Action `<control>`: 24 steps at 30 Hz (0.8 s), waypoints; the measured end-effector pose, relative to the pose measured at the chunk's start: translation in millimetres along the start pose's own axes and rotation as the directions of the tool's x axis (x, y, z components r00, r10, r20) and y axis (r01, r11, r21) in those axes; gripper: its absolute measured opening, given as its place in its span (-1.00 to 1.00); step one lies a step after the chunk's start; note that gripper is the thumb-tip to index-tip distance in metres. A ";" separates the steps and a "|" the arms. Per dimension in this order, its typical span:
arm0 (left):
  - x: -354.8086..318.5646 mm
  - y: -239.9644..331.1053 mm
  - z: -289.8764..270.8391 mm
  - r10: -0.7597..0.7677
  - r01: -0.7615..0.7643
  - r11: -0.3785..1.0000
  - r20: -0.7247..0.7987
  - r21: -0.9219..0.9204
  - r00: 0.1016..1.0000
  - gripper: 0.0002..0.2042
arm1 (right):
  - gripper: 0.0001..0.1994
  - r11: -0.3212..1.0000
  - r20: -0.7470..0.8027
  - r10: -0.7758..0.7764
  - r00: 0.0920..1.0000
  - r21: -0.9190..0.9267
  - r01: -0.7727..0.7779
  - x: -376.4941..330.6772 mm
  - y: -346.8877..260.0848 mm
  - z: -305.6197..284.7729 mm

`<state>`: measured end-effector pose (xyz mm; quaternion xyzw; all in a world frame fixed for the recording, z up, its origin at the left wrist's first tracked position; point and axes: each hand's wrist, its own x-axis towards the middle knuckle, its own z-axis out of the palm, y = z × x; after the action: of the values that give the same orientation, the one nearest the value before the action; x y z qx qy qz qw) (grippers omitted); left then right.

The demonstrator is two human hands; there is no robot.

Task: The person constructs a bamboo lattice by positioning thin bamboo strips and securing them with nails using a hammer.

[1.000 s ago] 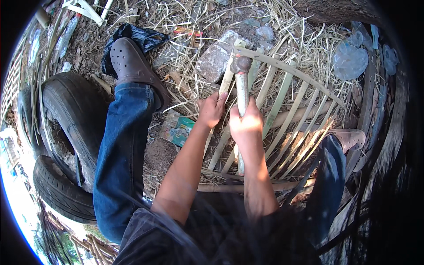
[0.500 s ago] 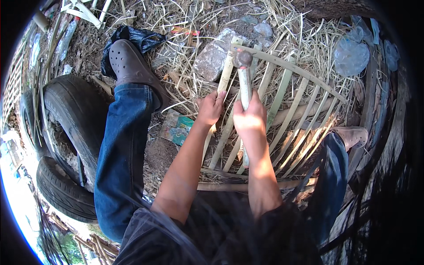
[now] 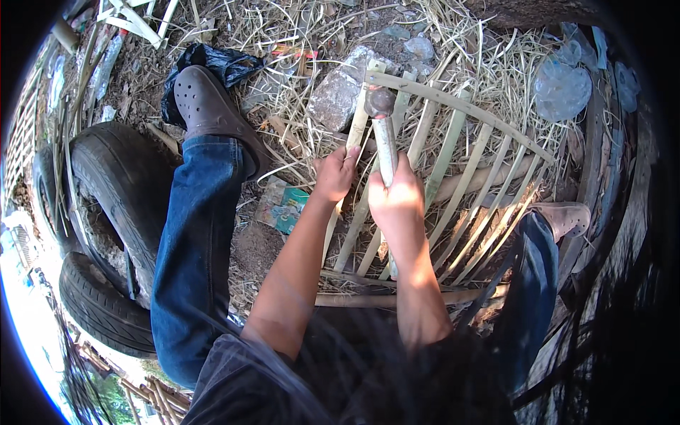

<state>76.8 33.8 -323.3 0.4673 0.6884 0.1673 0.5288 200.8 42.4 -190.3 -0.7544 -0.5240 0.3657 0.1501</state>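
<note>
Frame (image 3: pixel 443 156) is sitting over littered ground (image 3: pixel 256 244), far-left corner overlapping rock (image 3: pixel 333 99) in view | hammer (image 3: pixel 384 145) is pointing away, head near that corner, contact unclear | right hand (image 3: pixel 398 200) is clamping handle | left hand (image 3: pixel 335 177) is clamping leftmost slat (image 3: pixel 359 126)

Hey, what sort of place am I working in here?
Probably a rough outdoor yard, judging by the worn black rubber tyres on your left, the dry straw-coloured plant strips strewn about and the patch of bare brown soil.

Two hands (image 3: pixel 335 175), one hammer (image 3: pixel 383 142), one frame (image 3: pixel 447 150), two clogs (image 3: pixel 212 106)
</note>
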 end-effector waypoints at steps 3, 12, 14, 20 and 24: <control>0.5 0.8 5.6 0.053 -0.054 0.996 -0.010 -0.073 0.999 -0.60 | -0.64 0.990 0.000 0.074 0.997 -0.122 -0.074 33.4 -9.8 6.8; 0.2 5.0 -3.0 -0.003 0.003 1.000 0.033 0.025 0.999 -0.58 | -0.72 1.000 0.056 -0.006 0.998 0.025 0.004 -36.4 9.2 -3.9; 0.7 2.5 -1.8 0.020 -0.020 0.999 0.005 0.030 1.000 -0.58 | -0.73 0.998 0.009 -0.008 1.000 0.060 0.007 -22.4 -0.2 -1.1; 3.5 -19.5 11.8 0.059 -0.059 0.992 -0.006 -0.112 0.998 -0.61 | -0.73 0.994 0.054 0.054 0.997 -0.096 -0.049 11.8 -23.8 3.1; -0.3 -10.6 7.2 0.080 -0.082 0.995 -0.034 -0.052 0.996 -0.63 | -0.74 1.000 0.119 0.023 0.993 0.009 -0.024 -39.0 3.7 6.0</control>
<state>78.2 26.2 -333.5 0.4780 0.6725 0.2141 0.5229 191.9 4.9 -181.3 -0.7367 -0.5212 0.4143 0.1183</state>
